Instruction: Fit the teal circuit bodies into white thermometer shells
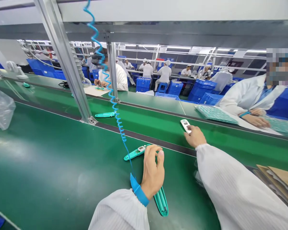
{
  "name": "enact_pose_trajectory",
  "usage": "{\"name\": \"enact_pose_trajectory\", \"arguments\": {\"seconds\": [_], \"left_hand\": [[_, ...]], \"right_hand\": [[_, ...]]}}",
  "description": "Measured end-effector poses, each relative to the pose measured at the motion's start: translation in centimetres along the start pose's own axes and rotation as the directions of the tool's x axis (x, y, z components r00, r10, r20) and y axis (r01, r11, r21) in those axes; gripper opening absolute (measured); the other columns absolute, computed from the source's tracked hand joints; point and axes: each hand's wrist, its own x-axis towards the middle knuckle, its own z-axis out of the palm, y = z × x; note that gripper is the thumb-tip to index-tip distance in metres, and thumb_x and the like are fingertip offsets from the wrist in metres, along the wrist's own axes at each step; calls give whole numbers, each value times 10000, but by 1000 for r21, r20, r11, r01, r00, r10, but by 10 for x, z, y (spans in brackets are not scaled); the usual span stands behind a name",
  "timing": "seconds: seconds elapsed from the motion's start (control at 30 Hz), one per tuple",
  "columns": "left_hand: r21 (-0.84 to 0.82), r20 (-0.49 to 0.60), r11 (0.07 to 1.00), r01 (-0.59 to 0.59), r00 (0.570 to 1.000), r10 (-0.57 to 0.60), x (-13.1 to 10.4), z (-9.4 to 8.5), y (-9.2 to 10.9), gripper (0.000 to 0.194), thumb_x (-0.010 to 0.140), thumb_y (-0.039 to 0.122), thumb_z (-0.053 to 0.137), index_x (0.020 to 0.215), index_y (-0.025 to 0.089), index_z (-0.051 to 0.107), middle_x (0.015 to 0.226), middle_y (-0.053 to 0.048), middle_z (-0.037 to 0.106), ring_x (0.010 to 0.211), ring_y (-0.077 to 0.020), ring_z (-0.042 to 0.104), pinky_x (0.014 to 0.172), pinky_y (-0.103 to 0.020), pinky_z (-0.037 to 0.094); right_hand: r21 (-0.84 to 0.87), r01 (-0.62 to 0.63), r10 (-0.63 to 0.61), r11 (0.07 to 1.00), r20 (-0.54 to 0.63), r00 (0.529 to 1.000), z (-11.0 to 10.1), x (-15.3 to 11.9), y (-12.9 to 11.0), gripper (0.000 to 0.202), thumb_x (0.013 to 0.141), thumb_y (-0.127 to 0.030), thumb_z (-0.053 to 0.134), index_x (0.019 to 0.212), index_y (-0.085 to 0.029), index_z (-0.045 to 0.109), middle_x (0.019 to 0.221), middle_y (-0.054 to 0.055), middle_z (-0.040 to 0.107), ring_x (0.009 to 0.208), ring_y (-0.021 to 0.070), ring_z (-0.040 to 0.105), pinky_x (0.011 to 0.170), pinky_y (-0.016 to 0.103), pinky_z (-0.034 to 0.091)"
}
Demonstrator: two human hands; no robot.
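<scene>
Our 2 hands are set apart: the right hand point(196, 136) is at the conveyor belt point(146, 119), the left hand point(153, 169) over the near table point(74, 172). Smooth and rounded, the white device point(185, 125) has a small dark screen and slants at the glossy green belt; whether it rests there we cannot tell. On our table, a long teal half-shell point(135, 154) carries a circuit board, while a hollow, grooved teal shell point(161, 203) shows partly behind our left wrist. Another teal piece point(105, 114) lies on the belt.

A dark rail point(177, 148) edges the belt, where a metal post point(62, 57) rises. Flat tabletop stretches wide to our left; open belt runs between the white device and the farther teal piece.

Our right thumb and fingers pinch the white device's lower end. Our left fingers curl loosely, thumb near the index, nothing visible between; we cannot tell whether they touch the half-shell.
</scene>
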Motion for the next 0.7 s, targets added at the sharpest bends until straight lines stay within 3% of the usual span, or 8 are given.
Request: {"name": "enact_pose_trajectory", "arguments": {"seconds": [0.1, 0.17, 0.2, 0.3, 0.37, 0.47, 0.6, 0.7], "left_hand": [[-89, -26, 991, 101, 994, -103, 8, -3, -3, 304, 1052, 376, 392, 1035, 199, 638, 1015, -57, 656, 879, -164, 613, 796, -313, 515], [-72, -72, 995, 73, 994, -79, 16, -11, -6, 283, 1048, 354, 402, 1035, 192, 634, 1015, -57, 659, 895, -166, 615, 811, -315, 513], [-25, -98, 999, 27, 995, -29, 21, -16, -8, 251, 1039, 326, 419, 1032, 190, 630, 1027, -62, 657, 918, -172, 611, 828, -325, 510], [259, -141, 963, -71, 984, 110, 34, -36, -15, 139, 978, 218, 502, 1037, 179, 622, 1094, -91, 639, 1046, -228, 574, 942, -410, 476], [429, -139, 903, 6, 989, 59, 37, -49, -22, 149, 941, 195, 541, 1063, 165, 622, 1135, -118, 625, 1122, -277, 551, 1004, -483, 437], [521, -104, 845, 118, 992, -75, 31, -58, -29, 174, 941, 234, 560, 1063, 140, 640, 1088, -142, 639, 1095, -296, 593, 989, -489, 455], [564, 44, 823, 67, 993, -111, 33, -64, -38, 210, 967, 311, 566, 1064, 161, 677, 1036, -99, 704, 936, -198, 682, 853, -321, 535], [652, 101, 756, 58, 982, -162, 76, -83, -46, 217, 979, 317, 563, 1060, 163, 692, 1005, -76, 730, 848, -155, 698, 796, -273, 547]], "right_hand": [[9, 188, -185, 982, 234, 954, 16, -73, -3, 205, 727, -267, 741, 930, -247, 731, 1017, 60, 713, 870, 239, 636, 937, 419, 479], [50, 377, -366, 925, 385, 847, 31, -131, 2, 371, 793, -411, 701, 1136, -269, 690, 1119, 66, 689, 812, 228, 630, 818, 417, 515], [58, 412, -398, 909, 407, 822, 40, -157, 6, 495, 777, -427, 718, 1245, -287, 638, 1198, 71, 661, 845, 234, 640, 786, 408, 526], [-11, 441, -413, 897, 331, 848, 62, -205, 24, 611, 826, -405, 665, 1408, -338, 493, 1339, 76, 570, 1054, 269, 649, 825, 413, 545], [-48, 413, -397, 909, 194, 897, 70, -209, 34, 520, 893, -437, 580, 1388, -301, 500, 1290, 102, 559, 1053, 272, 651, 850, 433, 552], [-14, 347, -347, 938, -10, 938, 69, -193, 45, 475, 921, -515, 533, 1296, -224, 561, 1207, 125, 546, 810, 212, 647, 771, 425, 574], [133, 337, -340, 932, 2, 940, 63, -178, 54, 452, 911, -544, 578, 1225, -220, 602, 1214, 109, 546, 735, 153, 632, 702, 356, 590], [167, 357, -363, 919, 5, 932, 61, -178, 59, 390, 915, -541, 586, 1186, -263, 624, 1202, 75, 571, 753, 151, 641, 710, 346, 596]]}}
